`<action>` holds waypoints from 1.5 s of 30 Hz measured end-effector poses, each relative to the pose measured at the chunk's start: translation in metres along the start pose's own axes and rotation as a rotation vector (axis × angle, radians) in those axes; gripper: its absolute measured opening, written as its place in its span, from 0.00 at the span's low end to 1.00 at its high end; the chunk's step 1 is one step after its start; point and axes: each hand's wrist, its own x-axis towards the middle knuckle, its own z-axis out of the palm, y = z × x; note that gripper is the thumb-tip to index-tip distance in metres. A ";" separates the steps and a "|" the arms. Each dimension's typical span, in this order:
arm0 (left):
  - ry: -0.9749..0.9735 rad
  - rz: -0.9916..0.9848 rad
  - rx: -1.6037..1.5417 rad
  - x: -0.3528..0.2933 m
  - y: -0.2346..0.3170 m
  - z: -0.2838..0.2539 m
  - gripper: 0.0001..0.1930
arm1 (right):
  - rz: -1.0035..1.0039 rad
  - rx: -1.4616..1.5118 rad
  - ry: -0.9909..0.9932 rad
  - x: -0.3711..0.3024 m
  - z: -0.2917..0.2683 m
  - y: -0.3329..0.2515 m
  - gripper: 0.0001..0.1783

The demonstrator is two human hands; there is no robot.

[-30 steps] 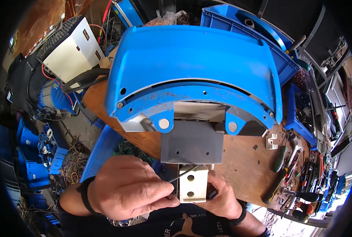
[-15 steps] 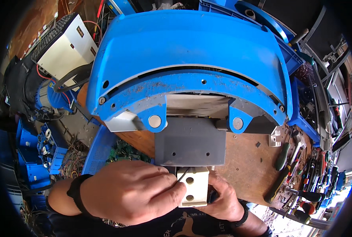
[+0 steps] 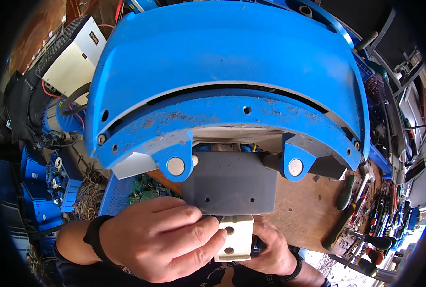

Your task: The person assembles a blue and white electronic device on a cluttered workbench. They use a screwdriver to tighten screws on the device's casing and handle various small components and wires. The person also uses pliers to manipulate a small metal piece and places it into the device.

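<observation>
A large blue curved casing (image 3: pixel 232 52) stands tilted before me, with two blue lugs holding round pale pins. Between the lugs hangs a dark grey plate (image 3: pixel 229 184) with two small holes. Below its near edge is a cream bracket (image 3: pixel 241 237) with two round holes. My left hand (image 3: pixel 167 239) is closed at the bracket's left side, pinching a thin dark rod (image 3: pixel 221 219); most of the rod is hidden. My right hand (image 3: pixel 272 246) curls round the bracket's right side, its fingertips hidden behind it. Something dark, too covered to name, shows between palm and bracket.
Pliers and screwdrivers (image 3: pixel 343 225) lie on the wooden table (image 3: pixel 299 210) at right. A blue basket of green circuit boards (image 3: pixel 148 189) sits left of the plate. Further left are blue bins (image 3: pixel 36 191), tangled wires and a white box-shaped unit (image 3: pixel 71 60).
The blue casing and grey plate appear larger and nearer, and the plate sits lower in view. The bracket and both hands have shifted slightly downward; both grips look the same.
</observation>
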 end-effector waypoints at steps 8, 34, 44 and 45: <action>0.004 0.000 -0.013 0.001 -0.005 0.000 0.13 | -0.039 0.037 0.016 0.002 0.000 -0.001 0.34; -0.113 0.297 0.210 0.004 -0.005 -0.004 0.11 | 0.013 0.042 0.000 0.000 -0.002 0.000 0.34; -0.266 0.107 -0.064 0.033 0.010 -0.004 0.13 | -0.010 0.028 -0.009 -0.003 -0.002 0.005 0.36; -0.272 0.073 -0.062 0.033 0.013 -0.006 0.13 | -0.042 0.020 -0.003 -0.002 -0.002 0.004 0.36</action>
